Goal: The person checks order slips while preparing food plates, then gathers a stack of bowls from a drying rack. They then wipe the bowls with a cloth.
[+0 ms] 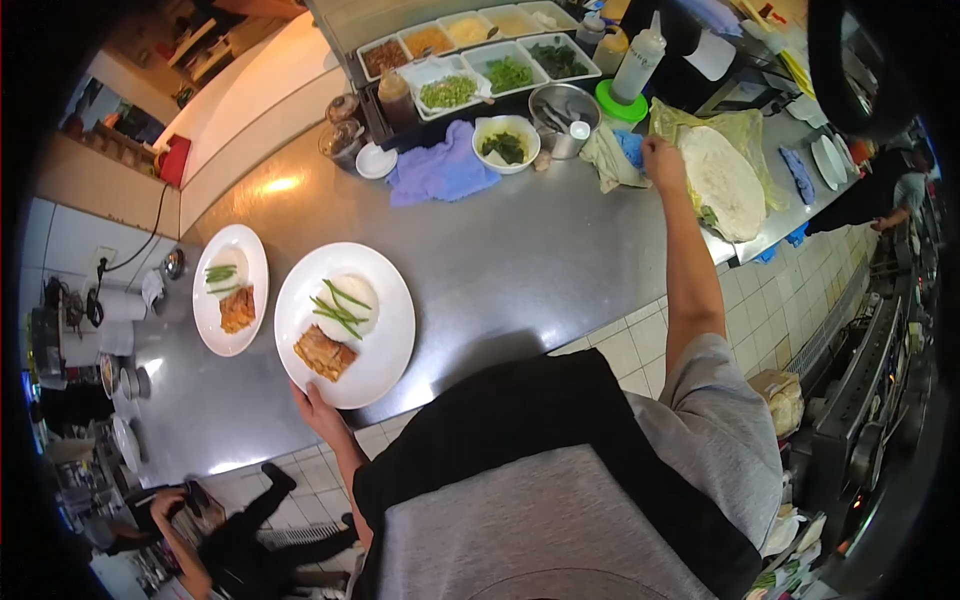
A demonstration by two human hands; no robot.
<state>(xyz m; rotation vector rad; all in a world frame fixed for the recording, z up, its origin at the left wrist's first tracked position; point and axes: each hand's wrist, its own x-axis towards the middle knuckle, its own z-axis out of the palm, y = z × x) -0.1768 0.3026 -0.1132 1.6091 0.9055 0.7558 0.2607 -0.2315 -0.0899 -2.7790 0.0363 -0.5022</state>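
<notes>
My left hand [322, 408] grips the lower rim of a round white plate [390, 375], its fingers partly hidden beneath. On that plate are a browned, sauced piece of food [325, 353], several green beans [340, 308] and a pale purée [357, 290]. A second white plate [233, 340] with similar food stands to its left. My right hand [662, 162] is closed at the far side of the counter, beside a blue cloth [630, 147] and a beige cloth [607, 160]. Whatever its fingers hold is hidden.
Across the back of the steel counter [520, 260] stand garnish trays [445, 95], a bowl of greens [505, 145], a metal container [565, 120], a squeeze bottle [638, 65] and a purple cloth [445, 165]. Flatbread [720, 180] lies right. Other people [260, 545] are nearby.
</notes>
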